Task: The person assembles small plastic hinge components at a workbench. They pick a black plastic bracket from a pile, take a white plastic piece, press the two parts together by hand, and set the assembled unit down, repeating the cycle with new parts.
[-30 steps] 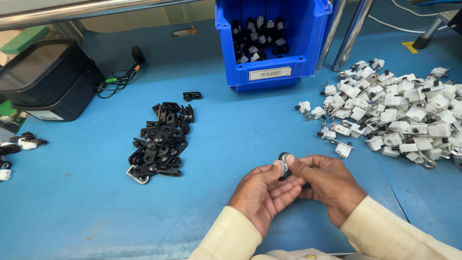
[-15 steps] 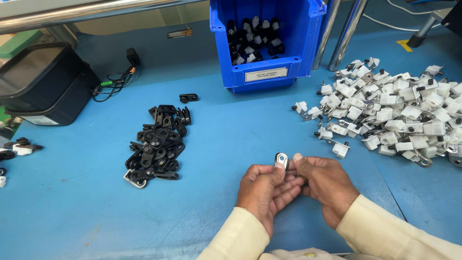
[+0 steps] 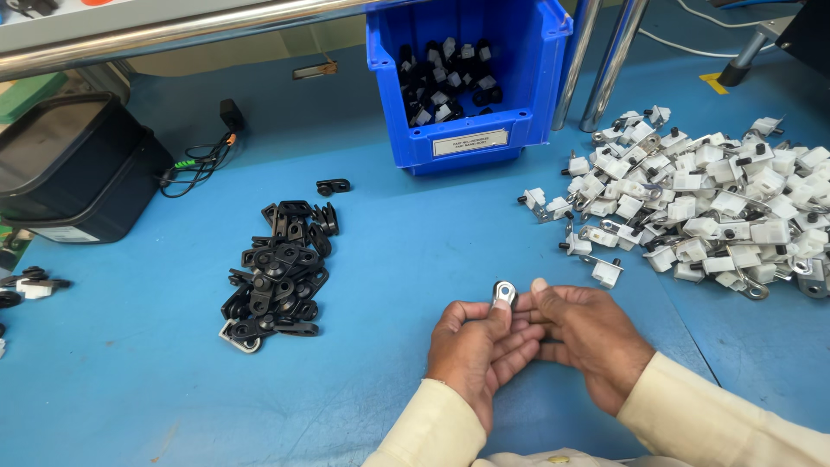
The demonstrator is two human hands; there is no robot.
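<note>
My left hand (image 3: 477,348) and my right hand (image 3: 590,332) meet low in the head view, over the blue table (image 3: 138,380). Together they pinch a small part; its silver metal tab with a round hole (image 3: 504,293) sticks up between my left thumb and right fingertip. The rest of the part is hidden inside my fingers. A pile of black plastic clips (image 3: 278,278) lies to the left of my hands. A large heap of white parts with metal tabs (image 3: 709,203) lies to the right.
A blue bin (image 3: 471,143) holding black and white parts stands at the back centre. A black container (image 3: 73,173) sits at far left with a cable (image 3: 199,160) beside it. Two metal posts (image 3: 605,60) rise behind the white heap. One black clip (image 3: 333,186) lies alone.
My hands stayed together over the table and turned the small part, so its silver tab now stands up between my fingertips. The view shifted slightly.
</note>
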